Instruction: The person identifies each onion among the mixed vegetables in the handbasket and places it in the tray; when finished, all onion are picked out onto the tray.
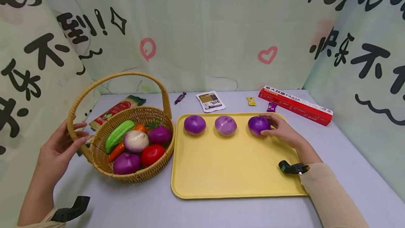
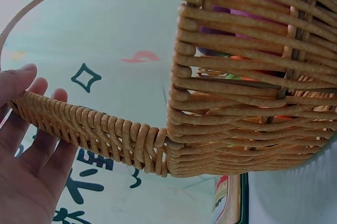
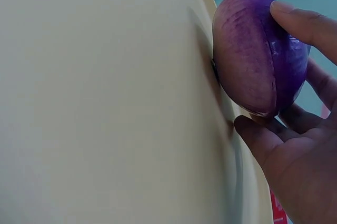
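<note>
My left hand (image 1: 60, 149) holds the near left side of the arched handle (image 2: 95, 129) of a wicker basket (image 1: 172, 143), thumb on one side and fingers on the other. Inside the basket lie a green ridged vegetable (image 1: 119, 135), a whitish onion (image 1: 136, 141), a tomato (image 1: 153, 155), orange carrots (image 1: 117, 151) and purple onions (image 1: 127, 163). Over the back right of a yellow tray (image 1: 234, 164), my right hand (image 1: 281, 129) grips a purple onion (image 3: 260, 56) between thumb and fingers. Two more onions, one dark (image 1: 194, 125) and one paler (image 1: 225, 125), stand in line to its left.
Behind the tray lie a white-and-brown sachet (image 1: 211, 101), a yellow candy (image 1: 251, 101) and purple wrapped candies (image 1: 180, 98). A red pasta box (image 1: 295, 105) sits at the back right. A red-and-green packet (image 1: 117, 111) is behind the basket. Printed curtains enclose the table.
</note>
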